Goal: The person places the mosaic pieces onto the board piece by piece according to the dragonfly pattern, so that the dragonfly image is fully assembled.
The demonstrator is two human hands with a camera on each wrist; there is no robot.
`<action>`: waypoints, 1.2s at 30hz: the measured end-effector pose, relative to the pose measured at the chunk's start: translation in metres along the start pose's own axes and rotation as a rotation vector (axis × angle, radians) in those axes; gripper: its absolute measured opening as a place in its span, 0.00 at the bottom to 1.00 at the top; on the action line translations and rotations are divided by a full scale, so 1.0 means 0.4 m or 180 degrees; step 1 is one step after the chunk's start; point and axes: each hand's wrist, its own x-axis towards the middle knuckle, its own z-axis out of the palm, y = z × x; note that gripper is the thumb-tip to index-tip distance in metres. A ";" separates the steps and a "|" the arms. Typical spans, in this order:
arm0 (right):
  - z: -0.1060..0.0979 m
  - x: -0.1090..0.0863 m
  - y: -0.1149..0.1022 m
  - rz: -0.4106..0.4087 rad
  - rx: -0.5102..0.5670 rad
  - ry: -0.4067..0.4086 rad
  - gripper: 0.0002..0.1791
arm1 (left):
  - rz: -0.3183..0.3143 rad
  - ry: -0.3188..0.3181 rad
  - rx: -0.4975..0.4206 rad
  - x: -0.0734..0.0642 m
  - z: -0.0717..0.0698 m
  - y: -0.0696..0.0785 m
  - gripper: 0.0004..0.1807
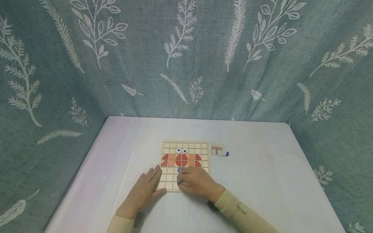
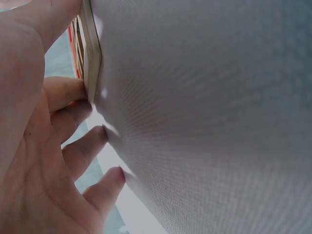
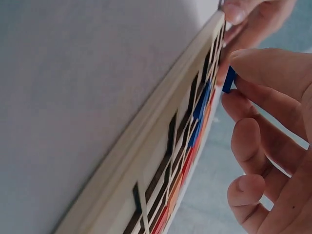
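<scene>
A wooden grid board point(image 1: 166, 145) lies on the white table. Set in it are red quarter pieces point(image 1: 182, 160), orange squares point(image 1: 171, 158), two eye pieces point(image 1: 182, 150) and blue pieces point(image 3: 199, 112). Over the lower middle cells, my right hand point(image 1: 199, 183) pinches a small blue piece point(image 3: 228, 79) between thumb and index finger; its other fingers are bent loosely. My left hand point(image 1: 144, 191) rests at the board's left side, fingers spread, index fingertip against the frame point(image 2: 91, 58) and thumb by the near left corner. My right hand hides some lower cells.
Just right of the board lies a small pattern card point(image 1: 218, 149), with a loose blue piece point(image 1: 227, 154) at its lower right. A leaf-patterned curtain point(image 1: 186, 81) encloses the table point(image 1: 262, 161) at the back and sides.
</scene>
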 end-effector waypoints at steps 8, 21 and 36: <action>0.016 0.010 -0.018 0.0105 -0.0191 -0.0372 0.04 | -0.0007 -0.0031 0.0004 0.001 0.000 -0.001 0.44; 0.016 0.019 -0.023 0.0083 -0.0395 -0.0550 0.01 | -0.0018 -0.0041 0.0018 0.000 0.001 -0.003 0.44; 0.012 0.017 -0.035 0.0057 -0.0446 -0.0628 0.03 | -0.0049 -0.0055 0.0025 0.001 -0.001 0.002 0.44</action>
